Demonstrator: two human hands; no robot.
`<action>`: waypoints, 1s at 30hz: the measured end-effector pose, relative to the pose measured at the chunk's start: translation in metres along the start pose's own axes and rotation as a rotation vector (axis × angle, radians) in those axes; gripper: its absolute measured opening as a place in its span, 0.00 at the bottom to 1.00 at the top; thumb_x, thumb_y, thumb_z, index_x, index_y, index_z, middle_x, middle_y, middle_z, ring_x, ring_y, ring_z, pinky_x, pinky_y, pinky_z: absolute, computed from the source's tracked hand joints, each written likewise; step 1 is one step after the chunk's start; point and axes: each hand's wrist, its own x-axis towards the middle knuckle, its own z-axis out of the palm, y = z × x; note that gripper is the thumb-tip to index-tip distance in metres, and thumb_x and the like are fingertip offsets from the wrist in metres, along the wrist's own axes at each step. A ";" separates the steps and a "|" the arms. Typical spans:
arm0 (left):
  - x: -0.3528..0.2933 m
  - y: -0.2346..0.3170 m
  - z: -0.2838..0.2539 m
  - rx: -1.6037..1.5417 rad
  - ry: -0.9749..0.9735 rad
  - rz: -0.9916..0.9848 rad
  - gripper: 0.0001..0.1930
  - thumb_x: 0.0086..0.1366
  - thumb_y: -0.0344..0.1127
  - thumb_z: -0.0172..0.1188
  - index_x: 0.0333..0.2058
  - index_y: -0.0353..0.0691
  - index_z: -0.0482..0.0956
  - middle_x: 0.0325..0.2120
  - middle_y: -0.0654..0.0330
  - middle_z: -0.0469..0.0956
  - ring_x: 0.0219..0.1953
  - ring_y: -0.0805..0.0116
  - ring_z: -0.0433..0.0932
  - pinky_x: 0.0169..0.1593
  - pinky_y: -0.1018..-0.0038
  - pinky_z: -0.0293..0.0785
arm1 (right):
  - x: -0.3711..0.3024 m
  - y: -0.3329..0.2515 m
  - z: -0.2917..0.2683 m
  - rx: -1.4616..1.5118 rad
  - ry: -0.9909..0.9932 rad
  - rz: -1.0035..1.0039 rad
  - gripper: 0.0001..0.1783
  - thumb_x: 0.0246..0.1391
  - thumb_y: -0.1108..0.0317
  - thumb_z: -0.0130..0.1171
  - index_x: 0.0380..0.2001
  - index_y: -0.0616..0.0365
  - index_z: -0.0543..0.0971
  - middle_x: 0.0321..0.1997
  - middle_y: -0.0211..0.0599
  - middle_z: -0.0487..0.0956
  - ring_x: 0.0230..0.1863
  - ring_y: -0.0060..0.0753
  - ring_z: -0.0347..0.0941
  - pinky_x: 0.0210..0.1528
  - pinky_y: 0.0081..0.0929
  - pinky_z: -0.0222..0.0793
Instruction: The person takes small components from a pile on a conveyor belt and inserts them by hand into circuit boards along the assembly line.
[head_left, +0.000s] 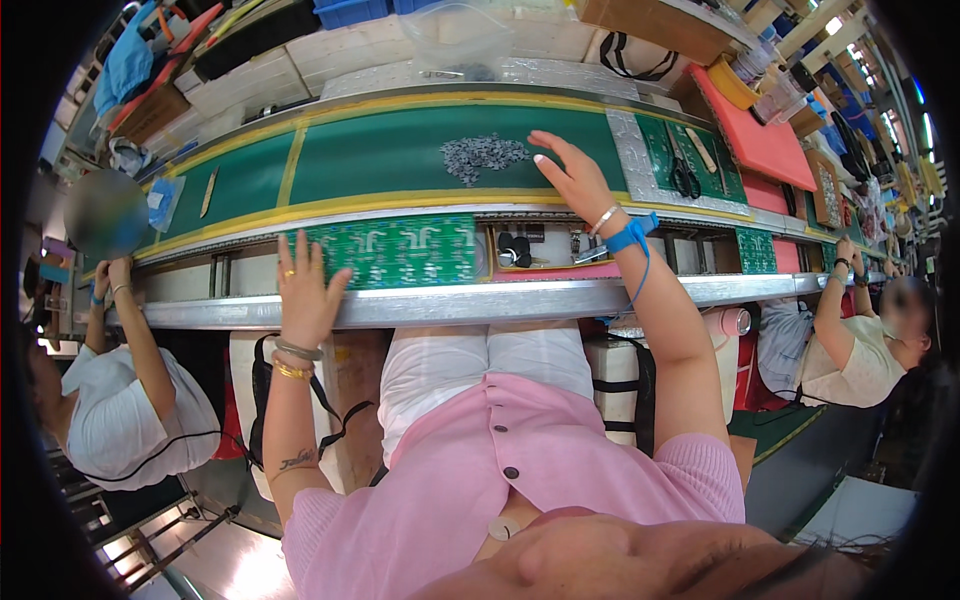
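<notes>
My left hand [312, 285] lies with its fingers spread over the left end of a green circuit board panel [410, 250]. This panel rests across the metal rails in front of me. Farther off, my right hand [577, 180] hovers by the right side of a heap of small dark grey parts [484, 155]. Its fingers are stretched out, thumb apart, and I see nothing held in them. The heap lies on the green bench surface [370, 150]. A blue wrist strap [630, 234] with a cord is round my right wrist.
To the right lie scissors [682, 165] and a thin tool beside a red-pink foam sheet [750, 130]. Between the front metal rail [530, 300] and the bench is a tray of small items [540, 250]. Co-workers sit at both sides; another green board [756, 250] is at right.
</notes>
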 end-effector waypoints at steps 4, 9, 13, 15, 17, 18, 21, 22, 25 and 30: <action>0.016 0.049 -0.021 -0.150 -0.107 0.177 0.31 0.58 0.51 0.56 0.51 0.28 0.68 0.59 0.44 0.56 0.64 0.43 0.45 0.63 0.55 0.47 | 0.014 0.031 0.024 0.014 -0.031 -0.022 0.26 0.57 0.59 0.48 0.55 0.62 0.64 0.57 0.49 0.68 0.59 0.47 0.62 0.60 0.33 0.56; 0.074 0.085 -0.007 -0.225 0.014 0.337 0.30 0.54 0.47 0.61 0.50 0.31 0.70 0.58 0.45 0.58 0.63 0.43 0.48 0.61 0.56 0.51 | 0.034 0.017 0.047 -0.207 -0.103 -0.117 0.29 0.57 0.55 0.47 0.56 0.65 0.63 0.58 0.54 0.64 0.63 0.51 0.55 0.64 0.39 0.50; 0.135 0.106 0.019 -0.289 0.109 0.385 0.30 0.51 0.45 0.63 0.49 0.33 0.70 0.51 0.48 0.66 0.56 0.48 0.60 0.56 0.61 0.60 | 0.046 0.015 0.052 -0.086 -0.242 -0.165 0.25 0.59 0.62 0.44 0.58 0.57 0.61 0.61 0.51 0.62 0.64 0.51 0.54 0.64 0.38 0.49; 0.150 0.107 0.023 -0.316 0.105 0.373 0.29 0.50 0.44 0.64 0.49 0.35 0.72 0.48 0.50 0.69 0.52 0.51 0.65 0.54 0.63 0.64 | 0.043 0.015 0.051 -0.058 -0.253 -0.171 0.23 0.59 0.63 0.43 0.57 0.54 0.63 0.61 0.48 0.63 0.64 0.50 0.54 0.65 0.38 0.49; 0.159 0.107 0.025 -0.427 0.053 0.397 0.22 0.49 0.39 0.65 0.44 0.40 0.77 0.40 0.54 0.72 0.45 0.55 0.68 0.49 0.65 0.67 | 0.035 0.014 0.046 0.008 -0.317 -0.184 0.22 0.59 0.63 0.43 0.56 0.55 0.65 0.59 0.49 0.65 0.61 0.51 0.58 0.64 0.39 0.51; 0.160 0.108 0.027 -0.428 0.046 0.404 0.22 0.49 0.39 0.65 0.44 0.40 0.77 0.40 0.54 0.72 0.45 0.55 0.68 0.49 0.65 0.67 | 0.030 0.010 0.041 0.042 -0.285 -0.199 0.20 0.57 0.66 0.44 0.54 0.54 0.68 0.57 0.49 0.68 0.60 0.50 0.60 0.62 0.38 0.54; 0.157 0.108 0.030 -0.561 0.081 0.381 0.12 0.49 0.34 0.64 0.35 0.42 0.81 0.35 0.58 0.74 0.41 0.57 0.70 0.46 0.67 0.68 | 0.019 0.008 0.022 0.085 -0.119 -0.192 0.19 0.55 0.69 0.48 0.51 0.54 0.71 0.53 0.47 0.71 0.57 0.49 0.64 0.58 0.37 0.59; 0.157 0.106 0.028 -0.596 0.086 0.377 0.09 0.49 0.33 0.63 0.32 0.41 0.81 0.33 0.58 0.74 0.39 0.58 0.71 0.45 0.68 0.68 | 0.014 0.005 0.014 0.075 -0.063 -0.093 0.16 0.51 0.70 0.52 0.46 0.56 0.74 0.47 0.42 0.75 0.52 0.47 0.68 0.53 0.35 0.64; 0.160 0.107 0.023 -0.622 0.130 0.379 0.04 0.51 0.30 0.62 0.27 0.39 0.81 0.30 0.60 0.75 0.36 0.59 0.73 0.42 0.69 0.70 | 0.005 0.005 -0.005 -0.136 0.001 0.067 0.07 0.45 0.70 0.59 0.31 0.55 0.78 0.30 0.33 0.76 0.36 0.39 0.70 0.39 0.33 0.67; 0.159 0.110 0.020 -0.695 0.163 0.302 0.04 0.53 0.31 0.60 0.29 0.38 0.80 0.28 0.59 0.77 0.32 0.60 0.76 0.36 0.71 0.72 | 0.000 0.002 0.011 -0.209 0.007 -0.006 0.07 0.44 0.69 0.61 0.29 0.55 0.79 0.27 0.32 0.75 0.34 0.35 0.69 0.37 0.30 0.66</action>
